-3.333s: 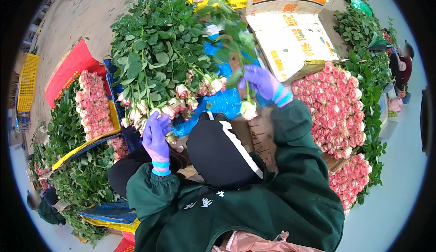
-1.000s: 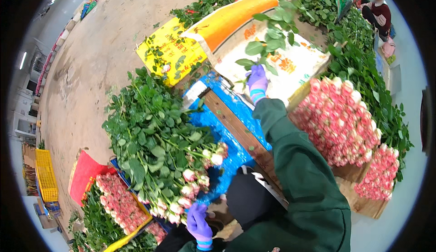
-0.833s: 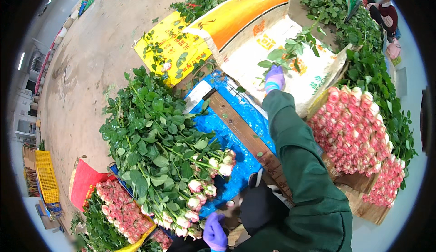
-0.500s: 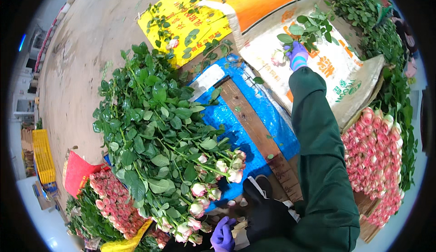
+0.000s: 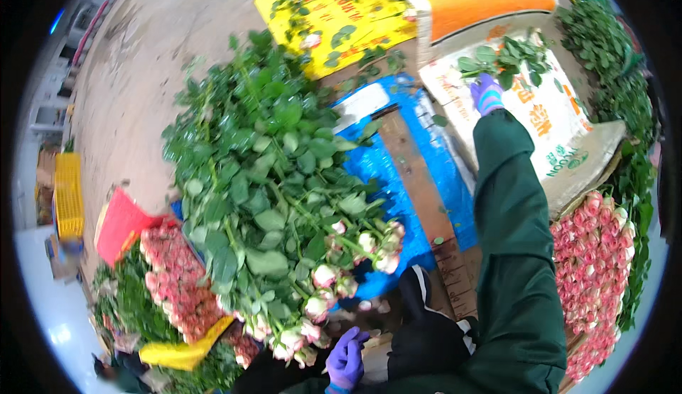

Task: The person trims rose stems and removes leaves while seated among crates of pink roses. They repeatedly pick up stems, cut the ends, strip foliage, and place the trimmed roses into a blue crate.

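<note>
My right hand point(image 5: 486, 94) is stretched far out, fingers closed on a leafy rose stem point(image 5: 506, 59) over the white sack point(image 5: 561, 128). My left hand point(image 5: 347, 358) rests half-curled and empty, just below the pink heads of the big rose pile point(image 5: 284, 202). Reaching this far, I could brush buds or drop the stem

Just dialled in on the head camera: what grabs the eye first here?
A big heap of pink roses, leaves up and blooms down, fills the centre-left over a blue sheet. The right hand, in a purple glove, reaches far out and grips a leafy rose stem over a white printed sack. The left hand, also gloved, sits by the lowest blooms; more packed roses lie right.
</note>
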Motion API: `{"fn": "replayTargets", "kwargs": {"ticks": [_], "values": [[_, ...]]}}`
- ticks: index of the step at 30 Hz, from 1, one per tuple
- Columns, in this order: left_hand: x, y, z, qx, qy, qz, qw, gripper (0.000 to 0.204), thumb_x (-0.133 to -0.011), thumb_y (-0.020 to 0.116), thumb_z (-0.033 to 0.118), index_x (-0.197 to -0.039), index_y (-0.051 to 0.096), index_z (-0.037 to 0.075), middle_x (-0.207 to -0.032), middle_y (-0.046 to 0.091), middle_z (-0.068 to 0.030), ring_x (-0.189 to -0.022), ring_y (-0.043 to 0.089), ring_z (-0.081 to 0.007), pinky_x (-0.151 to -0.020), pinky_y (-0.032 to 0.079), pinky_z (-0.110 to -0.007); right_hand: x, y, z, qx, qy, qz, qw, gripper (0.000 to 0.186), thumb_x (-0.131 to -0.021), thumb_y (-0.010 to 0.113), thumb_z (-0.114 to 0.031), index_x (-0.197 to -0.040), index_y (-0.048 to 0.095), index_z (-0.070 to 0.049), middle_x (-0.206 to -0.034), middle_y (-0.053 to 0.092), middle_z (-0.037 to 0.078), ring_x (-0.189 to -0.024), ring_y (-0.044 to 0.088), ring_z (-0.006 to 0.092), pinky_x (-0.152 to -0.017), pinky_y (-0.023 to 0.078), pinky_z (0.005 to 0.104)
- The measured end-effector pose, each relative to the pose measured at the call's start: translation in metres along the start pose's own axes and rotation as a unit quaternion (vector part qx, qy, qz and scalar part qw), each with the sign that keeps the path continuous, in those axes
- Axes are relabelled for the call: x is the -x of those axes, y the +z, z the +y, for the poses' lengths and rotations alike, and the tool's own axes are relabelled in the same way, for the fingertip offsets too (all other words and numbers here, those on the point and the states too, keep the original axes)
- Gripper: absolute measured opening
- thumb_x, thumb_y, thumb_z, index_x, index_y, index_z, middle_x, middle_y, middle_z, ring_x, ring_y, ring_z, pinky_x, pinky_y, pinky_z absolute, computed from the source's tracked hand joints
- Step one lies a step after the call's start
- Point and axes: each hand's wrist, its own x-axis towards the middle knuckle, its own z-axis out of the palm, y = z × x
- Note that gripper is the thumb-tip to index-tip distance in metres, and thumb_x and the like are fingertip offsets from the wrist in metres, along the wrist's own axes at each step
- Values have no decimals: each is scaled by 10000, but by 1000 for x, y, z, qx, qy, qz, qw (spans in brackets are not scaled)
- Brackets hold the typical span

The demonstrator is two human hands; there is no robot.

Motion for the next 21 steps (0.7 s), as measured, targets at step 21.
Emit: {"fn": "replayTargets", "kwargs": {"ticks": [21], "values": [[58,-44,-32,47,176,1,983,272,-984,464,138,-1200,563,5,-936,684,-19,-604,497,-9,-551,418,-172,601,61,127,732,-253,-561,292,627,-829,453,-577,-970,696,-17,-974,670,211,-903,657,341,-808,501,422]]}}
